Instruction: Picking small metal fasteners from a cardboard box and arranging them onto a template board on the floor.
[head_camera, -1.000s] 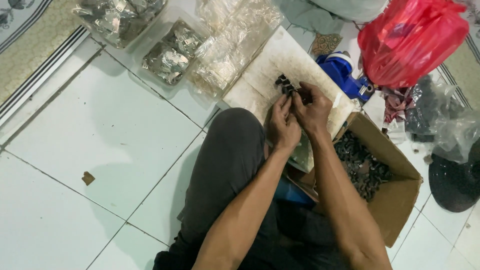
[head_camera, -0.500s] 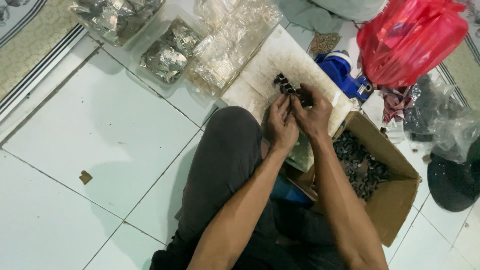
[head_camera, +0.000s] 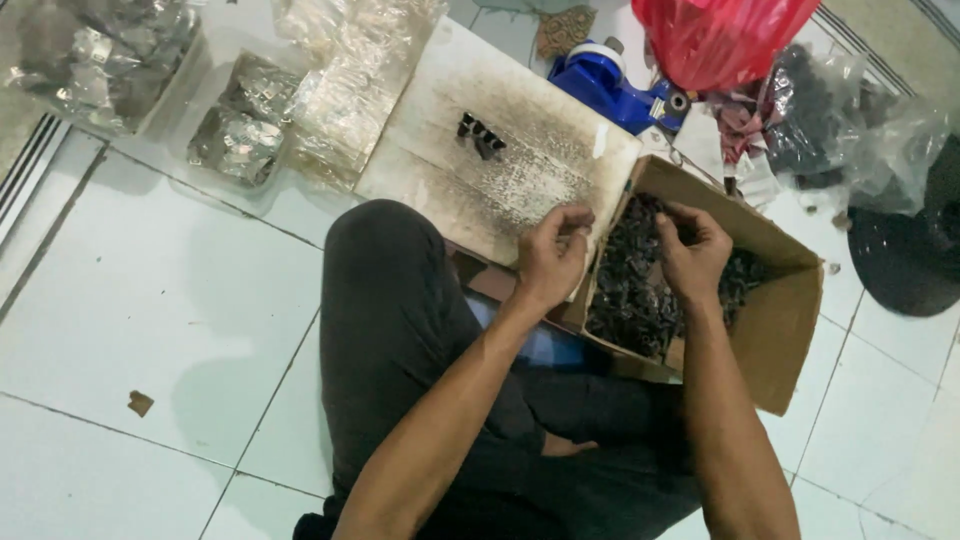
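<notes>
I see a white tiled floor. On it lie a board, a cardboard box, plastic bags, a red bag and a blue tool.

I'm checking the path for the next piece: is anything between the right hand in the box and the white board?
Only the cardboard box wall and the left hand, which hangs over the white board edge beside it. The right hand is over the dark small parts.

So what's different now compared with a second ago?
Both hands left the small dark parts on the white board. The right hand went into the cardboard box; the left hand pulled back to its edge. The little pile, red bag and plastic packets stayed put.
</notes>
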